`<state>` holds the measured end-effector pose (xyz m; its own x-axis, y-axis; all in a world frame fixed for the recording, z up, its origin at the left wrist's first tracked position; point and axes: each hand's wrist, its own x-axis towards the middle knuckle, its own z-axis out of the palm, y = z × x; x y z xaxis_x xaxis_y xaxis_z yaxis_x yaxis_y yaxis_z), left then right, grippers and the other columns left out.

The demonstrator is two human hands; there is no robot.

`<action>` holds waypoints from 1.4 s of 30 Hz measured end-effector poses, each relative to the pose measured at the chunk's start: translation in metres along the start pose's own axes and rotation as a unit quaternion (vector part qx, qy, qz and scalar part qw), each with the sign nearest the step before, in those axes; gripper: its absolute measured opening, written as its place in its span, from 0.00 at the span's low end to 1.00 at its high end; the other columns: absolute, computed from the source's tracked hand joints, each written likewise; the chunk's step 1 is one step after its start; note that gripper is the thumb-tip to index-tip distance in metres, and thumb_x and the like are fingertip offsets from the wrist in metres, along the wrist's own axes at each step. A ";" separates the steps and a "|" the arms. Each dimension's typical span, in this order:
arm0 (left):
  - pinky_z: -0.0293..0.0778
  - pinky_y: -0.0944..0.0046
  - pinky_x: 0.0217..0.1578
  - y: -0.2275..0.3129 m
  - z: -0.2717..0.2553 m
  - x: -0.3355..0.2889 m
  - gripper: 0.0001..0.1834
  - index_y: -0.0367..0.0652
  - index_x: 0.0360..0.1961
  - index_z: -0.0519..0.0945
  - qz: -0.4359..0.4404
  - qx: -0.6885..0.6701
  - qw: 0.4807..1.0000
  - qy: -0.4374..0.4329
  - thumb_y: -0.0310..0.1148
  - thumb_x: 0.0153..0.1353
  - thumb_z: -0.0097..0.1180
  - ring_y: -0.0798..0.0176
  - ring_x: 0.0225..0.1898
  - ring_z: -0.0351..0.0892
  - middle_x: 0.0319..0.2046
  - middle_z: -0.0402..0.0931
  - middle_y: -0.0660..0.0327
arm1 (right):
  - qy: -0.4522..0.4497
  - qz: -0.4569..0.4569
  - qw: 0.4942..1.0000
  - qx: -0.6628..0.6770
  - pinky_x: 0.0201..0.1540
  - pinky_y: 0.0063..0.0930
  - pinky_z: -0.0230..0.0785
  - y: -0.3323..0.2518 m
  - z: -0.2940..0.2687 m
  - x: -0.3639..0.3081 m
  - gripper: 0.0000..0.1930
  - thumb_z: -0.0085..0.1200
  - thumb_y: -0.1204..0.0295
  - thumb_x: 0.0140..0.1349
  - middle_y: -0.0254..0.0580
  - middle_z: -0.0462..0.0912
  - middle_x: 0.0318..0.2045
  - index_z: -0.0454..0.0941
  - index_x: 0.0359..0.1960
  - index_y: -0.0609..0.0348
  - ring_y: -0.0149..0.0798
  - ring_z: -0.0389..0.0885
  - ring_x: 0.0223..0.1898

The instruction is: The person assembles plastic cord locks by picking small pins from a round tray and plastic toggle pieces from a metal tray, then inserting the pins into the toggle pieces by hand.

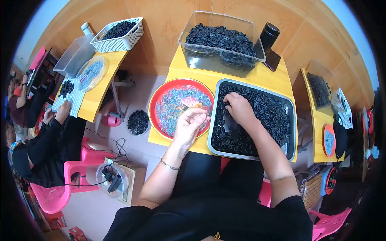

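Near the middle of the frame, the left hand (189,123) hovers above the right part of a round red basin (153,108), thumb and fingertips drawn together; whether anything is pinched between them is too small to tell. A thin bracelet (170,165) circles that wrist. Inside the basin, slender silvery metal pieces (169,106) lie scattered over a floral print.

Right of centre, a rectangular metal tray (214,108) stands just beside the basin, filled with small black ring-like pieces (273,120). The right hand (240,108) reaches over the upper left part of this tray, its fingers bent down toward the pieces; it cannot be told whether they grip one. Both vessels rest on a yellow table (177,71).

At the upper centre, a clear plastic bin (195,58) holds a large heap of similar black pieces, with a black cylindrical canister (268,37) just to its right.

Toward the left of the frame, a co-worker's hand (62,111) rests by a striped cloth (76,98) at another table, where a white perforated basket (124,42) also holds black pieces. Below that table, a pink plastic chair (91,156) stands on the floor.
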<state>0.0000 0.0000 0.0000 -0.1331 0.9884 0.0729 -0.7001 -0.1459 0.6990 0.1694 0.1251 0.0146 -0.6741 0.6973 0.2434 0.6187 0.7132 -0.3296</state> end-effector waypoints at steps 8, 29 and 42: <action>0.72 0.75 0.37 -0.006 0.002 -0.001 0.09 0.34 0.39 0.76 -0.078 -0.008 0.997 -0.004 0.25 0.57 0.52 0.71 0.34 0.76 0.30 0.77 0.61 | -0.028 -0.005 0.997 0.076 0.40 0.37 0.68 -0.006 -0.005 -0.037 0.08 0.53 0.79 0.45 0.46 0.75 0.30 0.76 0.31 0.60 0.48 0.75 0.35; 0.73 0.72 0.37 -0.002 0.001 0.000 0.08 0.36 0.38 0.75 -0.072 -0.015 0.997 0.022 0.25 0.57 0.52 0.69 0.32 0.76 0.30 0.76 0.60 | 0.014 -0.057 0.992 0.112 0.41 0.36 0.67 0.009 -0.009 -0.001 0.08 0.51 0.79 0.46 0.46 0.76 0.29 0.75 0.31 0.61 0.48 0.75 0.36; 0.73 0.72 0.40 0.000 -0.002 0.001 0.07 0.36 0.36 0.75 -0.074 -0.034 0.996 0.023 0.23 0.55 0.54 0.69 0.35 0.76 0.32 0.76 0.59 | -0.023 -0.026 0.995 0.095 0.35 0.34 0.70 0.001 0.003 0.004 0.09 0.57 0.76 0.44 0.45 0.78 0.26 0.75 0.30 0.60 0.47 0.77 0.30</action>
<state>-0.0018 0.0008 -0.0012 -0.0561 0.9966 -0.0607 -0.7602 -0.0032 0.6496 0.1665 0.1283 0.0128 -0.7243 0.6522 0.2238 0.4980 0.7193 -0.4843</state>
